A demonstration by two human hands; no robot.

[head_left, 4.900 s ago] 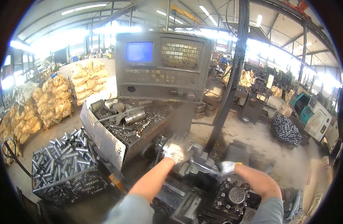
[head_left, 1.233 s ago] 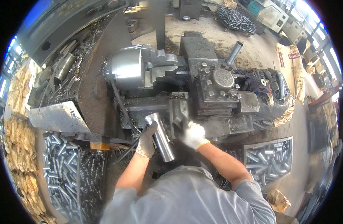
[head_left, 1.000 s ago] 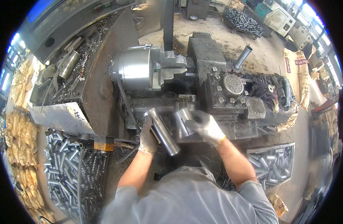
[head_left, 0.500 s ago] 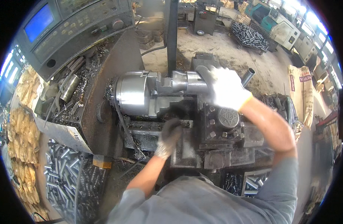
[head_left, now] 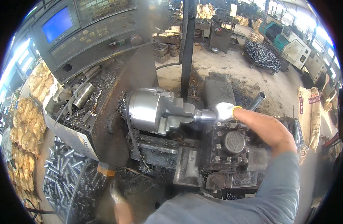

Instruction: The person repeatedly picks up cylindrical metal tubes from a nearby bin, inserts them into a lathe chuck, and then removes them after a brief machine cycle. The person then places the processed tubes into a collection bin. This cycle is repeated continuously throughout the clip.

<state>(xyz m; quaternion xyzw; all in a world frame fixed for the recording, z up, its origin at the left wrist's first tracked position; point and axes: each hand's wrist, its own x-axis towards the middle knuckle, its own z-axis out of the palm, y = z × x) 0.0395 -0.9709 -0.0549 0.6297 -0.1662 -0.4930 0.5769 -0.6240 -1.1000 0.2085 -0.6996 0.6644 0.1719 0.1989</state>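
Note:
My right hand (head_left: 225, 112), in a white glove with a yellow cuff, reaches over the lathe's tool post (head_left: 231, 143). Its fingers are closed around the right end of a shiny steel cylinder (head_left: 206, 115). The cylinder's other end meets the stepped jaws (head_left: 181, 108) of the lathe chuck (head_left: 143, 110). My left hand (head_left: 116, 192), also gloved, hangs low at the left, in front of the machine. Motion smears its fingers, and no object shows in it. A bin of short metal tubes (head_left: 63, 168) is to its left.
A control panel (head_left: 93, 37) with a blue screen overhangs the far left. Chips and loose tools lie on the ledge (head_left: 82, 112) below it. A dark post (head_left: 188, 52) stands behind the chuck, and an angled pipe (head_left: 256, 100) sticks up beyond my right forearm.
My left hand has dropped from beside the lathe bed to the lower left. The right hand stays at the steel cylinder. The whole view has shifted, so the machine appears lower and further right.

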